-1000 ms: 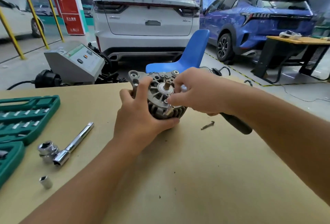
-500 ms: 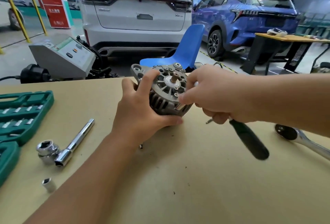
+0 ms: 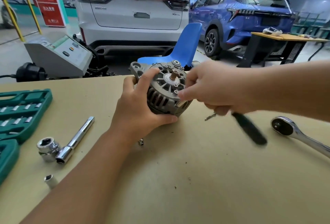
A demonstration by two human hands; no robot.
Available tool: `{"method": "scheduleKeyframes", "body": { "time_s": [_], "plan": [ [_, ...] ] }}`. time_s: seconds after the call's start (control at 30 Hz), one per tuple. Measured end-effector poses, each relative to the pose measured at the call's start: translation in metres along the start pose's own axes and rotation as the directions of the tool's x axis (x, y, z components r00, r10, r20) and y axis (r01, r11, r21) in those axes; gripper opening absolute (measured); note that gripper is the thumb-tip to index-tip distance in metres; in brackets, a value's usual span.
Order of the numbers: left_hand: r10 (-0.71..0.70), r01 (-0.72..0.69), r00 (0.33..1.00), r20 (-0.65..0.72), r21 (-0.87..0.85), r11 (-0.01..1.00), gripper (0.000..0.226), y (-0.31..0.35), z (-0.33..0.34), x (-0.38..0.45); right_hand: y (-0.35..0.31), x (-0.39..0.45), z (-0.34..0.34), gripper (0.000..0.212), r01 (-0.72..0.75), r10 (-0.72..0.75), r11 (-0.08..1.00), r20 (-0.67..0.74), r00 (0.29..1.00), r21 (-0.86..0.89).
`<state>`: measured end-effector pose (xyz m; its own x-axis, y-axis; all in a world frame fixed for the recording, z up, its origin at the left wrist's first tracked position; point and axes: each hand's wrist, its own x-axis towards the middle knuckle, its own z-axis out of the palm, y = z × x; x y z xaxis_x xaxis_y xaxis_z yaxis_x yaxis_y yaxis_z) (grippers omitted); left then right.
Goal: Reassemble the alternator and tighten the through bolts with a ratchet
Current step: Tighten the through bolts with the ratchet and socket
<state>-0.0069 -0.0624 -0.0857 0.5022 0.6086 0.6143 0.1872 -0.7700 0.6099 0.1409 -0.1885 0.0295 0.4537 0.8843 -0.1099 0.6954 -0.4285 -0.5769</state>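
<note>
The grey alternator [image 3: 166, 90] stands tilted on the tan table [image 3: 196, 179], with its shaft end facing me. My left hand [image 3: 141, 109] grips its left side and underside. My right hand [image 3: 210, 90] is curled round a black-handled tool [image 3: 250, 131], which is blurred and sticks out below the hand. The fingertips of that hand are at the alternator's right rim. A loose through bolt [image 3: 209, 116] lies on the table just under my right hand. A chrome ratchet [image 3: 292, 131] lies to the right, untouched.
On the left lie a green socket case [image 3: 21, 109], an extension bar [image 3: 76, 138], a large socket [image 3: 47, 148] and a small socket [image 3: 50, 181]. A tiny socket [image 3: 141, 141] sits below my left wrist. A blue chair [image 3: 182, 49] and a grey machine [image 3: 59, 56] stand behind the table.
My head turned right, bringing the chrome ratchet into view. My left hand has rotated the alternator slightly. The black handle under my right hand has swung and now blurs.
</note>
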Motion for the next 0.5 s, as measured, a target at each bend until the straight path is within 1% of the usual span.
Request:
{"method": "scheduleKeyframes", "body": {
  "time_s": [0.03,0.07,0.1,0.13,0.17,0.2,0.23,0.27,0.3,0.33,0.37,0.4,0.43,0.47,0.5],
  "plan": [
    [-0.001,0.001,1.0,-0.004,-0.005,1.0,0.116,-0.001,0.0,0.0,0.0,-0.004,0.005,0.029,-0.171,0.161,0.939,0.057,0.985,0.297],
    [-0.003,0.003,1.0,-0.007,-0.009,1.0,0.116,-0.002,0.0,0.001,-0.001,-0.008,0.007,0.027,-0.246,0.223,0.875,0.104,0.969,0.417],
    [-0.004,0.004,1.0,-0.006,-0.011,1.0,0.117,-0.002,0.0,0.001,0.001,-0.009,0.004,0.028,-0.204,0.185,0.916,0.088,0.979,0.346],
    [-0.002,0.002,1.0,-0.002,-0.012,1.0,0.117,-0.003,-0.001,0.001,0.004,-0.008,-0.002,0.03,-0.057,0.056,0.996,0.023,0.998,0.062],
    [0.002,-0.002,1.0,0.004,-0.011,1.0,0.118,-0.004,-0.001,0.001,0.003,-0.009,-0.005,0.029,0.139,-0.147,0.945,-0.005,0.989,-0.296],
    [0.009,-0.009,1.0,0.01,-0.008,1.0,0.118,-0.005,-0.001,0.001,-0.001,-0.012,-0.008,0.028,0.326,-0.365,0.753,0.049,0.93,-0.571],
    [0.019,-0.019,1.0,0.016,-0.004,1.0,0.117,-0.006,-0.001,0.001,-0.005,-0.014,-0.012,0.028,0.452,-0.492,0.521,0.178,0.852,-0.724],
    [0.029,-0.029,0.999,0.02,0.0,1.0,0.116,-0.006,0.0,0.002,-0.009,-0.016,-0.013,0.027,0.534,-0.548,0.327,0.304,0.78,-0.78],
    [0.037,-0.037,0.999,0.025,0.004,0.999,0.116,-0.007,0.0,0.002,-0.013,-0.016,-0.014,0.023,0.576,-0.569,0.164,0.401,0.718,-0.8],
    [0.044,-0.044,0.999,0.031,0.004,0.999,0.115,-0.007,0.0,0.003,-0.017,-0.016,-0.014,0.02,0.585,-0.567,0.04,0.464,0.681,-0.81],
    [0.054,-0.054,0.998,0.037,0.001,0.999,0.116,-0.008,-0.001,0.003,-0.02,-0.015,-0.015,0.019,0.581,-0.556,-0.026,0.494,0.668,-0.814],
    [0.066,-0.066,0.997,0.045,-0.006,0.998,0.117,-0.01,-0.002,0.004,-0.021,-0.014,-0.014,0.019,0.572,-0.552,-0.048,0.499,0.668,-0.819],
    [0.076,-0.075,0.996,0.054,-0.014,0.997,0.119,-0.012,-0.003,0.005,-0.023,-0.012,-0.014,0.021,0.555,-0.549,-0.036,0.48,0.684,-0.831],
    [0.084,-0.083,0.994,0.063,-0.017,0.996,0.121,-0.014,-0.004,0.005,-0.023,-0.012,-0.012,0.024,0.531,-0.548,0.036,0.428,0.719,-0.847],
    [0.09,-0.09,0.994,0.068,-0.012,0.996,0.123,-0.016,-0.005,0.005,-0.024,-0.011,-0.009,0.028,0.493,-0.53,0.192,0.333,0.78,-0.849]
  ]
}}
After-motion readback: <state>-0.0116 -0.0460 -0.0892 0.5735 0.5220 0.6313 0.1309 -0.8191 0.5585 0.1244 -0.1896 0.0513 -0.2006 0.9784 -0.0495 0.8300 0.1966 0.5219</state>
